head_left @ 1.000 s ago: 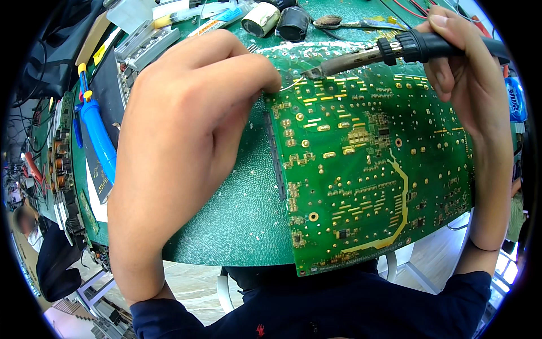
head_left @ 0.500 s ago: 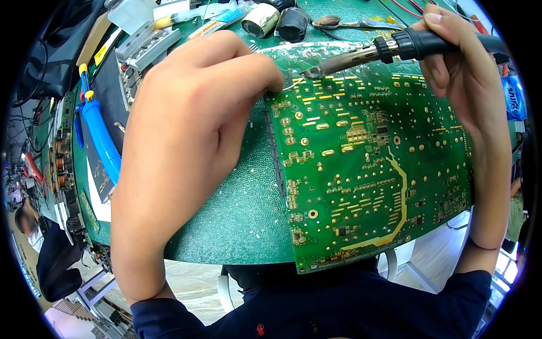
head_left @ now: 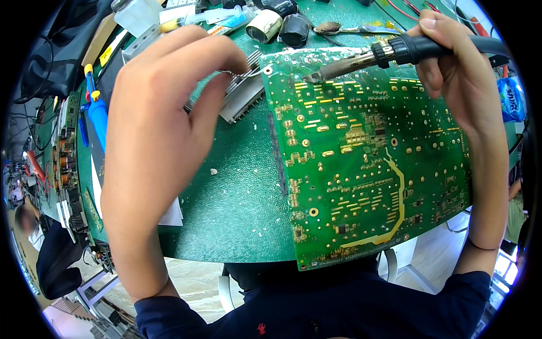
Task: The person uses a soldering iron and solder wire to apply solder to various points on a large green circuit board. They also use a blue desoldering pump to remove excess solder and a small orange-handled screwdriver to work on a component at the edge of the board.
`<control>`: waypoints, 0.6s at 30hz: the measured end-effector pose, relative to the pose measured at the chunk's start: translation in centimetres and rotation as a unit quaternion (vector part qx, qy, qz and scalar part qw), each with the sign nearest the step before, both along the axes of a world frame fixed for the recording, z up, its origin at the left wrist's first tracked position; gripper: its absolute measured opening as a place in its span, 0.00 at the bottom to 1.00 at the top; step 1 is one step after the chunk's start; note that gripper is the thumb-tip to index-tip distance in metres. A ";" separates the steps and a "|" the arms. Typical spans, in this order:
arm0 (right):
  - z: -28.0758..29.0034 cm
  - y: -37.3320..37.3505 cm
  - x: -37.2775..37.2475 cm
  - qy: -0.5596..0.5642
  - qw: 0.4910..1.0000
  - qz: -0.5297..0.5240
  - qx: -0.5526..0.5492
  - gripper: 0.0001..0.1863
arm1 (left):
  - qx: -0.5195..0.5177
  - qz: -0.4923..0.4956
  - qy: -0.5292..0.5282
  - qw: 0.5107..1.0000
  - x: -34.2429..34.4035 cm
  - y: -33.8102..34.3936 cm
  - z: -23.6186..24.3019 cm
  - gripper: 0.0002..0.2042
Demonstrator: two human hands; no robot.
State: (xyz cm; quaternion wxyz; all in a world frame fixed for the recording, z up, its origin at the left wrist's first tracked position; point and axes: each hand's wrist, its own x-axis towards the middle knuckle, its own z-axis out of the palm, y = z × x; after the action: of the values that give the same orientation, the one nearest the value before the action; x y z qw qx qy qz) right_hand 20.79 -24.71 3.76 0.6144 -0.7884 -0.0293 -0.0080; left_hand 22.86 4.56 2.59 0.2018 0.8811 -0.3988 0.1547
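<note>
A large green circuit board (head_left: 355,192) lies in front of me, covered in gold pads and small solder joints. My right hand (head_left: 460,73) grips a soldering iron (head_left: 389,52) by its black handle. Its tip rests at or just over a row of gold pads near the board's far left part; contact is hard to judge. To the left of the board, my left hand (head_left: 161,107) is closed, pinching a thin silvery solder wire (head_left: 254,74) between thumb and forefinger. The wire's end reaches toward the board's far left corner, away from the iron tip.
Beyond my left fingers lies a finned metal heat sink (head_left: 244,101). Black and pale cylindrical parts (head_left: 294,31) and a brush (head_left: 350,29) sit at the back. A blue solder sucker (head_left: 97,116) is on the left, a blue packet (head_left: 511,100) on the right.
My left hand has drawn back to the left, pulling the solder wire away from the iron tip. The heat sink beside the board has come into view. The right hand has barely moved.
</note>
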 end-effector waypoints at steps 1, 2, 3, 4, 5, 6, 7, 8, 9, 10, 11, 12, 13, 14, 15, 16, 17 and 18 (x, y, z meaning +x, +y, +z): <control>0.1 0.3 -0.2 -0.002 1.000 -0.018 -0.007 0.17 | 0.013 0.025 0.025 0.999 0.0 0.3 0.2 0.06; 0.1 0.4 -0.3 -0.004 0.999 -0.035 -0.014 0.17 | 0.017 0.027 0.029 0.999 0.1 0.4 0.2 0.06; 0.1 0.2 -0.2 0.003 1.000 -0.023 -0.007 0.17 | 0.021 0.029 0.033 0.999 0.3 0.5 0.1 0.06; 0.2 0.0 0.1 0.011 1.000 -0.008 0.002 0.17 | 0.027 0.034 0.037 0.998 0.3 0.7 0.0 0.06; 0.3 -0.2 0.3 0.019 1.000 0.006 0.010 0.17 | 0.031 0.024 0.045 0.998 0.3 0.9 -0.2 0.06; 0.4 -0.4 0.2 0.020 1.000 0.000 0.010 0.17 | 0.030 0.023 0.052 0.998 0.3 0.8 -0.1 0.06; 0.4 -0.2 0.1 0.022 1.000 -0.005 0.011 0.17 | 0.031 0.024 0.059 0.997 0.3 0.7 -0.1 0.06; 0.4 -0.1 0.1 0.025 1.000 -0.010 0.013 0.17 | 0.032 0.024 0.067 0.997 0.2 0.7 -0.1 0.06; 0.4 -0.1 0.0 0.021 1.000 -0.010 0.002 0.17 | 0.035 0.016 0.062 0.997 0.3 0.8 0.0 0.06; 0.6 0.0 0.0 0.015 1.000 -0.009 -0.007 0.17 | 0.028 0.019 0.052 0.998 0.3 0.9 0.2 0.06; 0.6 0.0 -0.1 0.009 1.000 -0.008 -0.017 0.16 | 0.021 0.023 0.042 0.999 0.3 1.0 0.3 0.06; 0.6 0.1 -0.1 0.006 1.000 -0.012 -0.017 0.16 | 0.013 0.027 0.032 0.999 0.3 1.2 0.4 0.06; 0.6 0.3 -0.1 0.002 1.000 -0.020 -0.019 0.16 | 0.021 0.042 0.040 0.998 0.6 1.4 0.5 0.06; 0.6 0.5 -0.1 -0.002 0.999 -0.026 -0.021 0.16 | 0.004 0.049 0.036 0.998 0.8 1.6 0.5 0.06; 0.2 0.2 0.1 -0.012 1.000 -0.009 -0.023 0.15 | -0.012 0.057 0.033 0.998 1.1 1.8 0.3 0.06; 0.5 0.3 0.1 -0.001 1.000 -0.012 -0.014 0.15 | -0.021 0.075 0.024 0.997 1.1 2.5 0.7 0.06; 0.7 0.4 0.0 0.008 1.000 -0.012 0.001 0.14 | -0.085 0.077 -0.014 0.993 1.8 3.0 0.5 0.05; 0.7 0.6 -0.1 0.019 1.000 -0.010 0.015 0.14 | -0.113 0.087 -0.023 0.990 2.3 4.0 0.9 0.05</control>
State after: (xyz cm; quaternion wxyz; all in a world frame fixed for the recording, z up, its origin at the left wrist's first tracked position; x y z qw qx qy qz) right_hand 20.73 -24.09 4.49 0.6261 -0.7797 -0.0101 0.0006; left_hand 25.16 8.59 3.45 0.2769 0.8801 -0.3054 0.2355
